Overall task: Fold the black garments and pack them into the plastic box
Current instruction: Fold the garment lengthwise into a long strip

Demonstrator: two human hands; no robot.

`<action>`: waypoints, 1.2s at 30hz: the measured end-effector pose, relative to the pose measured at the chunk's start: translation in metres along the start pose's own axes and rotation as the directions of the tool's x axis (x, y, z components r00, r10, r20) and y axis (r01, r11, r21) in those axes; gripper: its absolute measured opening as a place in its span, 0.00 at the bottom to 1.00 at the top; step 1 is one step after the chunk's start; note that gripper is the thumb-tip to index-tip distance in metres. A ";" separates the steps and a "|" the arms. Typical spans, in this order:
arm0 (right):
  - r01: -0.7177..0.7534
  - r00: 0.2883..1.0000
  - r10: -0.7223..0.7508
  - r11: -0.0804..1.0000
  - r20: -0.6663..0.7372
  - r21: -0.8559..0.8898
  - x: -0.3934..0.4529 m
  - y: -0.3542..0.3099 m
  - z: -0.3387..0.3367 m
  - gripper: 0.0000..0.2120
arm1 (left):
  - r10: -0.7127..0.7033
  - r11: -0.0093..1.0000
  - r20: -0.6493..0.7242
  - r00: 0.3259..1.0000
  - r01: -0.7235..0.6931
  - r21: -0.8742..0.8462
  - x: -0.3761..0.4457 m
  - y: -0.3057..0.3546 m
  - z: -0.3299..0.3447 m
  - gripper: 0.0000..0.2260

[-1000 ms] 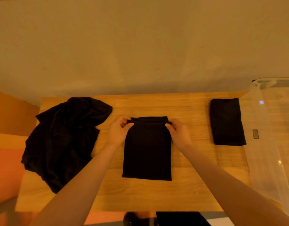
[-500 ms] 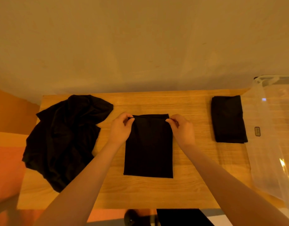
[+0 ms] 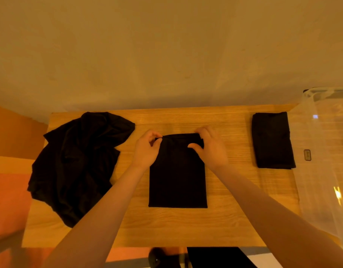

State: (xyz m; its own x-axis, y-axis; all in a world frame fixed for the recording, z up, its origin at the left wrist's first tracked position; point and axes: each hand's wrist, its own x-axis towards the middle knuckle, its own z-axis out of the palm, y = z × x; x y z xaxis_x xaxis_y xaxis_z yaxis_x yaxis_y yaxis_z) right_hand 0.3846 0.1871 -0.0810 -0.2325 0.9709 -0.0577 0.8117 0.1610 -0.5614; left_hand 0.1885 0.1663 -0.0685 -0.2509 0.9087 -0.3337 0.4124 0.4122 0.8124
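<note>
A black garment (image 3: pixel 177 182) lies folded into a tall rectangle at the middle of the wooden table (image 3: pixel 166 225). My left hand (image 3: pixel 146 149) pinches its far left corner. My right hand (image 3: pixel 210 147) grips its far right corner, thumb on top of the cloth. A crumpled black garment (image 3: pixel 75 161) is heaped at the table's left end, partly hanging over the edge. A neatly folded black garment (image 3: pixel 272 140) rests at the far right. The clear plastic box (image 3: pixel 321 151) stands at the table's right end, its inside hard to make out.
A plain wall rises directly behind the table's far edge. An orange floor shows to the left. Bare wood lies in front of the middle garment, toward the near edge. A dark object sits below the near table edge.
Both hands stay at the far corners of the middle garment. The right hand's thumb has slid further onto the cloth, and the far edge is bunched up slightly.
</note>
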 end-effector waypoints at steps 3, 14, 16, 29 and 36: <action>0.156 0.952 -0.155 0.988 0.263 0.016 0.010 -0.018 -0.003 0.31 | 0.030 0.998 0.100 0.995 -0.025 -0.056 -0.005 0.007 -0.003 0.05; -0.246 0.711 -0.045 0.919 0.702 0.308 0.043 -0.036 -0.031 0.03 | -0.080 0.954 0.128 0.989 0.113 -0.278 -0.002 0.010 -0.030 0.11; -0.250 0.723 -0.017 0.926 0.691 0.284 0.043 -0.025 -0.037 0.05 | -0.146 0.940 0.069 0.987 0.160 -0.300 0.000 0.002 -0.029 0.10; -0.273 0.900 0.138 0.918 0.414 0.287 0.033 0.001 -0.017 0.06 | -0.144 0.983 -0.138 0.980 0.126 -0.132 0.014 -0.017 -0.001 0.05; -0.315 0.914 0.228 0.921 0.335 0.230 0.034 0.001 -0.004 0.08 | 0.015 0.999 -0.254 0.967 -0.004 0.043 0.011 -0.016 0.007 0.08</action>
State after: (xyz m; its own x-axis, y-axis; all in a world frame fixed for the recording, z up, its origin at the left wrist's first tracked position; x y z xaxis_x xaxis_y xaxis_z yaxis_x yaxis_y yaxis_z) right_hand 0.3800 0.2214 -0.0805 -0.2068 0.8647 -0.4578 0.6974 -0.1979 -0.6888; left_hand 0.1857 0.1707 -0.0886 -0.4594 0.8679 -0.1889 0.4504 0.4110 0.7926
